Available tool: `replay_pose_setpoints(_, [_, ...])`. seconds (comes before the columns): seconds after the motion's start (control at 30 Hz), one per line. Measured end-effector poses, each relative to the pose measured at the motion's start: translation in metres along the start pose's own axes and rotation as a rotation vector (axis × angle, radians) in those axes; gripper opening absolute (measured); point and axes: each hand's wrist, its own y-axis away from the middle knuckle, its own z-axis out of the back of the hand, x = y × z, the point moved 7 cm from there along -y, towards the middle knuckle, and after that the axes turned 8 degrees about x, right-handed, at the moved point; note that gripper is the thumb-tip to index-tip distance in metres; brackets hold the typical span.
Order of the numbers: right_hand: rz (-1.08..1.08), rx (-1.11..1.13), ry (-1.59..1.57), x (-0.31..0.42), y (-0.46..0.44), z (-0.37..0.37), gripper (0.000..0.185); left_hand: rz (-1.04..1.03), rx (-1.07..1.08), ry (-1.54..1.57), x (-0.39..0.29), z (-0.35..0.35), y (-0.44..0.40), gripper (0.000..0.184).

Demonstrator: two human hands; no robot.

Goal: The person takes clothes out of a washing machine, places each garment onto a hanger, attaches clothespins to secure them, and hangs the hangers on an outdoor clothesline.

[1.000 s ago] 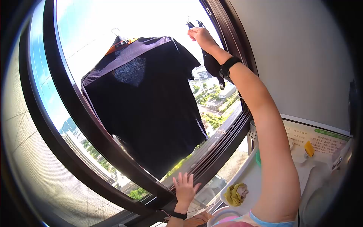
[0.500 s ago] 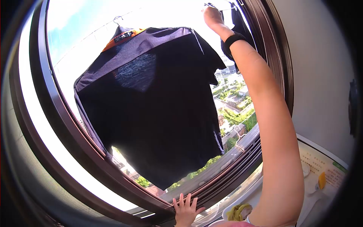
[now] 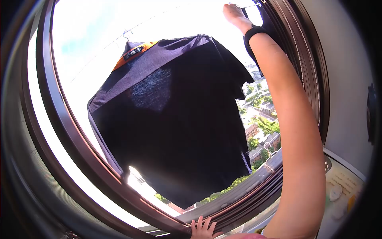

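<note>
A dark shirt with an orange inner collar hangs on a hanger in the open window. My right hand is raised at the top right, its fingers closed beside a thin white line or bar. What it grips is too small and glare-washed to make out. Close behind my right wrist hangs another dark garment, partly hidden by the arm. At the bottom, my left hand rests against the window's lower frame, fingers spread, holding nothing.
Brown window frame curves along the left, and its sill tracks run below the shirt. An empty hanger shows near the outer ledge. At the lower right are a printed sheet and a yellow item. Buildings and trees lie outside.
The view has tilted up and come closer to the window, so the shirt looks larger. My right hand has gone higher in view, its fingers still closed. My left hand stays at the lower frame.
</note>
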Motion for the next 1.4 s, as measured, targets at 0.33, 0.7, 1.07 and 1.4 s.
replay_pose_setpoints(0.33, [-0.003, 0.040, -0.144, 0.026, 0.010, 0.033, 0.027, 0.034, 0.029, 0.026, 0.002, -0.010, 0.004, 0.046])
replay_pose_setpoints(0.7, [-0.179, 0.328, -0.211, 0.001, 0.070, 0.030, 0.033, -0.046, -0.104, -0.177, 0.001, 0.001, 0.000, 0.051])
replay_pose_setpoints(1.07, [0.073, 0.253, -0.285, 0.085, 0.228, 0.114, 0.022, -0.076, -0.222, -0.118, -0.001, 0.006, 0.010, 0.051])
replay_pose_setpoints(1.4, [0.188, 0.791, -0.872, 0.239, 0.544, 0.286, 0.018, -0.146, -0.356, 0.403, 0.007, 0.026, 0.147, 0.041])
